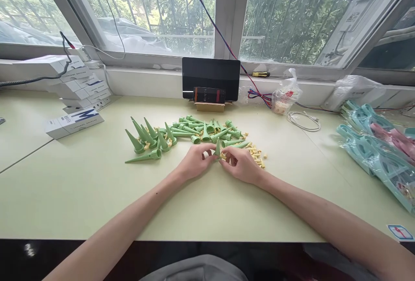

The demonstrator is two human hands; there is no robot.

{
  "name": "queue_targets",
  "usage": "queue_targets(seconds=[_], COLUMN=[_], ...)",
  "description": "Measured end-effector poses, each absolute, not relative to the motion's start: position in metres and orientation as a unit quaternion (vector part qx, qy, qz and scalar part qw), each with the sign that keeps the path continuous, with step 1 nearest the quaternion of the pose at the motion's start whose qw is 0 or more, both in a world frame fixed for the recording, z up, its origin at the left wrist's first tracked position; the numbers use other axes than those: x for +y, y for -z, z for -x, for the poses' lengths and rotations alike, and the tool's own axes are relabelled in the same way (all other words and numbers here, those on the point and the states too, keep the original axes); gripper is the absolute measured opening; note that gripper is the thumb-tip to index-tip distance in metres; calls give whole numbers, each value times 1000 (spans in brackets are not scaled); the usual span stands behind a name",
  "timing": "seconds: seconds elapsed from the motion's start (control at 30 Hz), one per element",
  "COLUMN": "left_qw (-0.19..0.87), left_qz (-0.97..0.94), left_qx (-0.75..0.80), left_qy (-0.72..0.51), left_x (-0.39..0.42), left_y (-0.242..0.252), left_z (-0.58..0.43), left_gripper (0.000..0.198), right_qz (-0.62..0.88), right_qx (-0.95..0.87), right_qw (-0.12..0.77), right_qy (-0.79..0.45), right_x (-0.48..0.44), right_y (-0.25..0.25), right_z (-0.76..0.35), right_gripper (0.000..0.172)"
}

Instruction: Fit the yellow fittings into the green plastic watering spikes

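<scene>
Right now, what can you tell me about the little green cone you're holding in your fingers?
The green cone is small, smooth and plastic-looking, pale green like the pile behind it. It stands nearly upright, pointed tip up and wide end down, just above the table. The left hand pinches its lower part, and the right hand holds a yellow piece against its base. How far that piece is in cannot be seen.

Bare desk lies open left and near the hands; green cones crowd behind; teal packets block the right; boxes far left.
</scene>
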State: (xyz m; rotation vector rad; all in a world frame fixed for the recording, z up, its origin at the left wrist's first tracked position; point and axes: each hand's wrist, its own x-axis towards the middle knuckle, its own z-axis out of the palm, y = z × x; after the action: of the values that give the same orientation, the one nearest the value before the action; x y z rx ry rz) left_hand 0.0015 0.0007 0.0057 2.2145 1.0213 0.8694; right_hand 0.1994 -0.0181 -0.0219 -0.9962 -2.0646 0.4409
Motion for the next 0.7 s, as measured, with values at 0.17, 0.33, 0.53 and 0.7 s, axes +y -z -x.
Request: queue_targets(seconds=[0.17,0.33,0.53,0.7], left_qw=[224,175,176,180], left_qz=[-828,-814,-801,-796], left_qx=[401,441,466,469], left_qy=[-321,-335,-330,-338], left_x=[2,5,7,6], left_y=[-6,-5,-4,-6], left_z=[2,5,6,8], left_gripper=[12,9,11,13], right_qz=[436,442,429,430], right_qx=[-786,-784,-808,-812], right_qw=[412,416,389,383], right_qy=[-151,-131,-109,-92], right_x=[-19,-19,-19,-20], right_y=[23,23,24,25], right_z=[-199,-198,-197,-197], right_gripper=[16,9,13,13])
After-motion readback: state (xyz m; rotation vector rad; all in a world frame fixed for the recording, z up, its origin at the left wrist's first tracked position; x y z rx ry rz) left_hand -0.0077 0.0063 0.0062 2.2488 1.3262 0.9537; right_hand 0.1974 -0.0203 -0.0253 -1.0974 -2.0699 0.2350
